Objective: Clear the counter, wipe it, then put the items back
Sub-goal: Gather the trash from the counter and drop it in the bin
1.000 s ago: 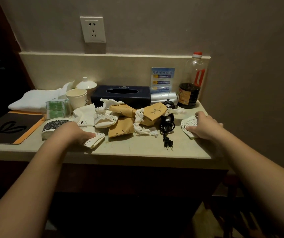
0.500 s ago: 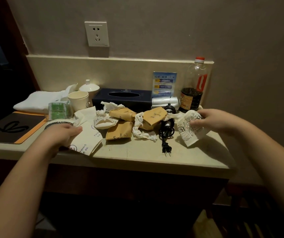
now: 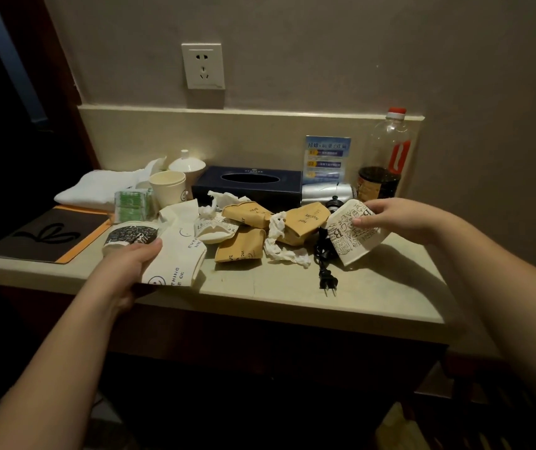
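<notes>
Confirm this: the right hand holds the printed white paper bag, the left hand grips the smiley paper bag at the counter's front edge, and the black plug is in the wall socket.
Not the plug: the head view shows it lying loose on the counter, the wall socket empty. The rest stands.

I see a pale cream desk (image 3: 292, 287) carrying tan paper bags (image 3: 239, 250) with dark lettering, a white bag (image 3: 175, 254) printed with a smiley face, and a white wrapper (image 3: 351, 238) covered in black words. The tissue box (image 3: 250, 186) is navy, the bottle (image 3: 385, 157) has a red cap over dark liquid, the packet (image 3: 130, 204) is green, and the black mat (image 3: 46, 235) is edged in orange.
</notes>
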The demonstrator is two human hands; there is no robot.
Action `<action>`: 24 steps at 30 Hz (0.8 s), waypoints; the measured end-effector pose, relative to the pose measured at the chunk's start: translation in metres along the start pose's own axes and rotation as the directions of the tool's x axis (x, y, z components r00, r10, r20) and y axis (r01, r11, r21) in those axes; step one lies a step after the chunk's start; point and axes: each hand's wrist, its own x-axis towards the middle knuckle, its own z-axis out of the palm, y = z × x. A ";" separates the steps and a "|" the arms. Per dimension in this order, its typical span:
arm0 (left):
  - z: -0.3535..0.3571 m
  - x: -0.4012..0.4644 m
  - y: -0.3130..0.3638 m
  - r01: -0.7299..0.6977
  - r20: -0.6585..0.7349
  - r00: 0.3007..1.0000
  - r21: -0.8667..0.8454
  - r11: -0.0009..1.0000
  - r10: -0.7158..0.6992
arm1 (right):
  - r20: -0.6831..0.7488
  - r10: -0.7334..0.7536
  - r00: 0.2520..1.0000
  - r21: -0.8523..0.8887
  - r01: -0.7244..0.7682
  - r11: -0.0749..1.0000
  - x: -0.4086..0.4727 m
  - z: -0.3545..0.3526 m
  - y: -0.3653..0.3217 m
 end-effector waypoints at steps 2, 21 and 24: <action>0.004 -0.003 -0.002 0.000 0.029 1.000 -0.021 1.000 0.000 | 0.005 0.018 1.000 0.037 -0.018 0.999 0.003 0.000 0.003; 0.043 -0.020 -0.014 0.021 0.161 0.987 -0.079 0.997 -0.008 | 0.056 0.080 0.995 0.325 -0.094 0.941 0.000 0.002 0.017; 0.043 -0.023 -0.014 0.021 0.162 0.987 -0.079 0.997 -0.008 | 0.034 0.033 0.999 0.415 -0.044 0.909 -0.009 -0.010 0.019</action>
